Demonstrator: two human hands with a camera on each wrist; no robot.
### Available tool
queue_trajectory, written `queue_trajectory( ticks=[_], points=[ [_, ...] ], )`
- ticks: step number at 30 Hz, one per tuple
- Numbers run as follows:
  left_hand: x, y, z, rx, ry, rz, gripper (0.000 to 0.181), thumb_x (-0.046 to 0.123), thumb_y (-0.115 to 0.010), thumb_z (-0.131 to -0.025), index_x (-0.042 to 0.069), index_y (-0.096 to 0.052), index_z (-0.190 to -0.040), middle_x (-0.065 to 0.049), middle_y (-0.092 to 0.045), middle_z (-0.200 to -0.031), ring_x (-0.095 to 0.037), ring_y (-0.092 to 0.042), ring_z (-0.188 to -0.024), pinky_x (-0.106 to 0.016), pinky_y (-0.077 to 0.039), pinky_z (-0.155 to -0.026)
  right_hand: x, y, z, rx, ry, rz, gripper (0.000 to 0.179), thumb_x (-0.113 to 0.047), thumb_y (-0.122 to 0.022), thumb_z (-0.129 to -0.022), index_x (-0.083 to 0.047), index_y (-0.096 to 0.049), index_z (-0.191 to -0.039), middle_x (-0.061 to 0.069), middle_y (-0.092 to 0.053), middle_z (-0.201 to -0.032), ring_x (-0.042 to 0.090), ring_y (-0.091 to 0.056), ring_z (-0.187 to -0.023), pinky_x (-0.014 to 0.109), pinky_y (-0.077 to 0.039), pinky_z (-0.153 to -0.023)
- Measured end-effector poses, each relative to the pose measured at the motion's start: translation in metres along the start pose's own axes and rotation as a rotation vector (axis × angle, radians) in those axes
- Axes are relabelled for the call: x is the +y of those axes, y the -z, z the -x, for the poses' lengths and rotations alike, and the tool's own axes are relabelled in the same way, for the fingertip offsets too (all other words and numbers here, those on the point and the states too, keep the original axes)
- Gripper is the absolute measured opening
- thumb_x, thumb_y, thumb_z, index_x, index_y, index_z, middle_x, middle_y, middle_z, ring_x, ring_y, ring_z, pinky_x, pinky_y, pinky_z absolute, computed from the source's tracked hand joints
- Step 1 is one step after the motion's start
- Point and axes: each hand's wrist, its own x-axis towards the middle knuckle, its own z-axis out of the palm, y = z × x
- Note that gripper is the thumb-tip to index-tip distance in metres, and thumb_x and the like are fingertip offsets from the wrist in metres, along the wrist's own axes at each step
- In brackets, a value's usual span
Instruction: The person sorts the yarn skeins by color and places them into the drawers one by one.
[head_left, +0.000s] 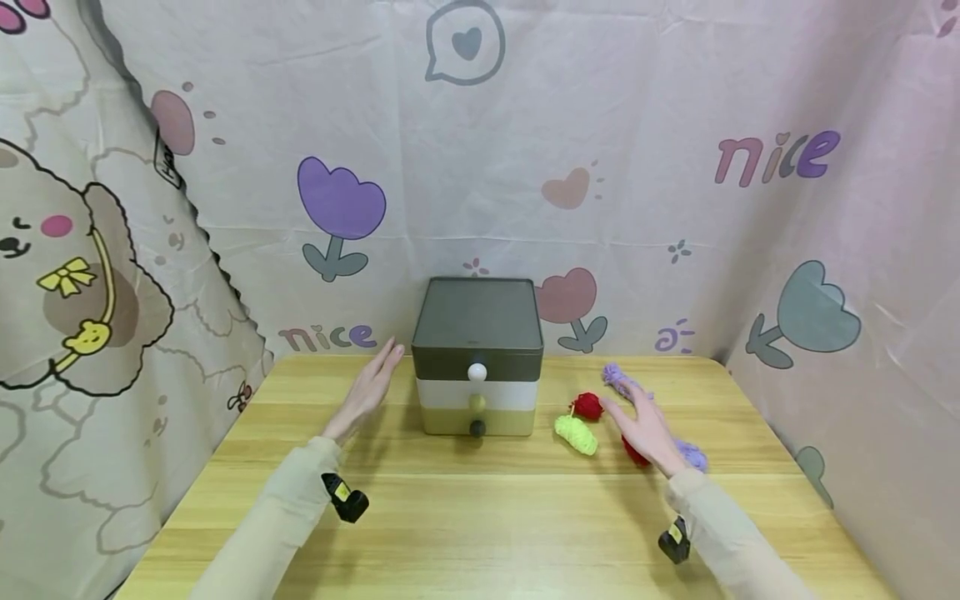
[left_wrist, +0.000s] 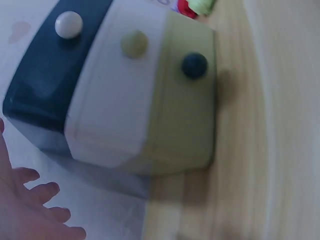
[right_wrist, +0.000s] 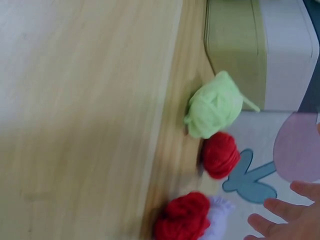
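Note:
A small three-tier drawer box stands at the back middle of the table, dark on top, white in the middle and yellow-green below, each drawer with a round knob. Just left of it, my left hand hovers with fingers extended, holding nothing. My right hand is spread above several yarn balls to the right of the box and holds nothing. A lime yarn ball and a red yarn ball lie closest to the box. Partly hidden beneath the hand are another red ball and purple yarn.
More purple yarn lies near the table's back edge. The wooden table meets a printed cloth hanging behind and at both sides. A small black camera sits on each wrist.

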Motion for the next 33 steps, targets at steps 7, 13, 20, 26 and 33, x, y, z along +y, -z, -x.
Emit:
queue_trajectory(
  ticks=[7,13,20,26,33],
  points=[
    [0.026,-0.001,-0.009,0.011,-0.012,0.152,0.075,0.058,-0.033,-0.105,0.015,-0.011,-0.163,-0.01,-0.013,-0.171,-0.033,-0.01,-0.158,-0.054,-0.007,-0.129,-0.022,-0.007,-0.006,-0.013,-0.029,-0.135,0.065,-0.04,-0.055,-0.102,-0.001,-0.038,-0.152,0.03,-0.044,-0.152,0.048,-0.047,-0.135,0.06,-0.041,-0.112],
    [0.039,-0.001,-0.017,0.015,-0.042,0.28,0.073,0.042,-0.045,-0.106,0.007,-0.013,-0.162,-0.015,-0.021,-0.168,-0.031,-0.017,-0.157,-0.046,-0.012,-0.13,-0.044,-0.011,-0.009,-0.049,-0.066,-0.205,0.06,-0.038,-0.054,-0.103,-0.003,-0.041,-0.15,0.028,-0.052,-0.145,0.046,-0.054,-0.129,0.057,-0.045,-0.11],
    [0.048,0.0,-0.025,0.025,-0.049,0.338,0.068,0.03,-0.051,-0.105,0.004,-0.021,-0.16,-0.016,-0.025,-0.167,-0.03,-0.022,-0.156,-0.044,-0.015,-0.129,-0.062,-0.017,-0.012,-0.061,-0.049,-0.225,0.054,-0.035,-0.054,-0.103,-0.004,-0.047,-0.146,0.027,-0.057,-0.139,0.044,-0.061,-0.123,0.053,-0.05,-0.105],
    [0.05,-0.001,-0.028,0.038,-0.043,0.356,0.063,0.024,-0.052,-0.105,0.0,-0.028,-0.157,-0.016,-0.027,-0.165,-0.032,-0.026,-0.154,-0.044,-0.02,-0.128,-0.077,-0.025,-0.012,-0.055,-0.044,-0.327,0.046,-0.027,-0.057,-0.101,0.0,-0.054,-0.138,0.027,-0.065,-0.126,0.028,-0.073,-0.096,0.03,-0.058,-0.084],
    [0.049,-0.002,-0.029,0.072,-0.016,0.349,0.055,0.019,-0.053,-0.103,0.001,-0.038,-0.154,-0.016,-0.034,-0.163,-0.031,-0.033,-0.151,-0.045,-0.029,-0.125,-0.097,-0.035,-0.009,-0.044,-0.057,-0.514,0.039,-0.017,-0.061,-0.099,0.005,-0.057,-0.131,0.03,-0.068,-0.119,0.017,-0.072,-0.088,0.029,-0.06,-0.084]
  ],
)
